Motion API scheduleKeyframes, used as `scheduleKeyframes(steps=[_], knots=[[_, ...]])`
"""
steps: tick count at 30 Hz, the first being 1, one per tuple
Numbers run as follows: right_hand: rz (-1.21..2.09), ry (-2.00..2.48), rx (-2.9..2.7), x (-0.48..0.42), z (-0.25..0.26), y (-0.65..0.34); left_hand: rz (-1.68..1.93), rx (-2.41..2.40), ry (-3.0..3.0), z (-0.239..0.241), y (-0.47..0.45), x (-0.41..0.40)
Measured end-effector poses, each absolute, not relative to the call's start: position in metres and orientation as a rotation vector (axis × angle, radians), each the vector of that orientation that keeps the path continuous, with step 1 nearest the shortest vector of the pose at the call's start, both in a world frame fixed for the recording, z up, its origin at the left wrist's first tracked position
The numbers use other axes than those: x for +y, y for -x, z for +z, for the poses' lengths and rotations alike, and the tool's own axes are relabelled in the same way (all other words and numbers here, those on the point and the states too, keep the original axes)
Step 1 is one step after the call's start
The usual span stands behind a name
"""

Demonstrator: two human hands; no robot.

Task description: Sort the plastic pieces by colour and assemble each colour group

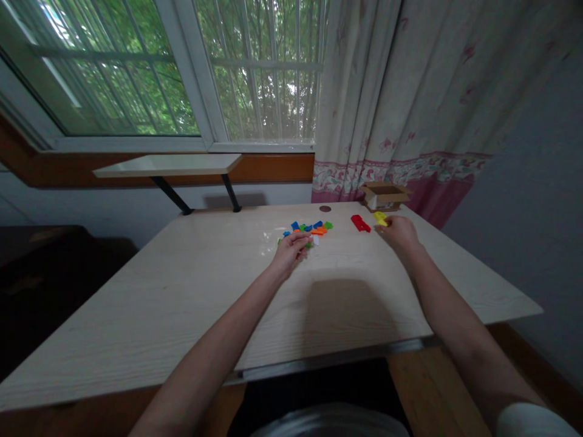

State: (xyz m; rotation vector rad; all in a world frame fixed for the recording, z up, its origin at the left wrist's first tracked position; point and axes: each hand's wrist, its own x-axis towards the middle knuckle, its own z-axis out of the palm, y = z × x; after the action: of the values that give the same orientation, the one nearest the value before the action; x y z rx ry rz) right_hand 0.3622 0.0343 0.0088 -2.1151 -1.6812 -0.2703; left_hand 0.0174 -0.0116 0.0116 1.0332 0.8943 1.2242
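Small flat plastic pieces lie in a loose mixed pile at the middle of the table, among them blue pieces, orange pieces, a green piece and a white piece. My left hand is at the near edge of this pile, fingers curled together; what they hold, if anything, is hidden. To the right, my right hand has its fingertips pinched at the yellow pieces. A separate cluster of red pieces lies just left of the yellow ones.
An open cardboard box stands at the table's back right corner, behind the yellow pieces. A round dark disc lies near the back edge. A raised white shelf on black legs is at the back left of the wooden table.
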Motion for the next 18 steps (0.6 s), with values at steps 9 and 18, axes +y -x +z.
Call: scheduleKeyframes(steps=[9, 18], knots=[[-0.11, 2.21, -1.661, 0.039, -0.007, -0.401, 1.217, 0.928, -1.047, 0.008, -0.017, -0.009], [-0.033, 2.184, -1.694, 0.04, -0.015, -0.419, 1.217, 0.934, -1.058, 0.009, -0.016, -0.008]])
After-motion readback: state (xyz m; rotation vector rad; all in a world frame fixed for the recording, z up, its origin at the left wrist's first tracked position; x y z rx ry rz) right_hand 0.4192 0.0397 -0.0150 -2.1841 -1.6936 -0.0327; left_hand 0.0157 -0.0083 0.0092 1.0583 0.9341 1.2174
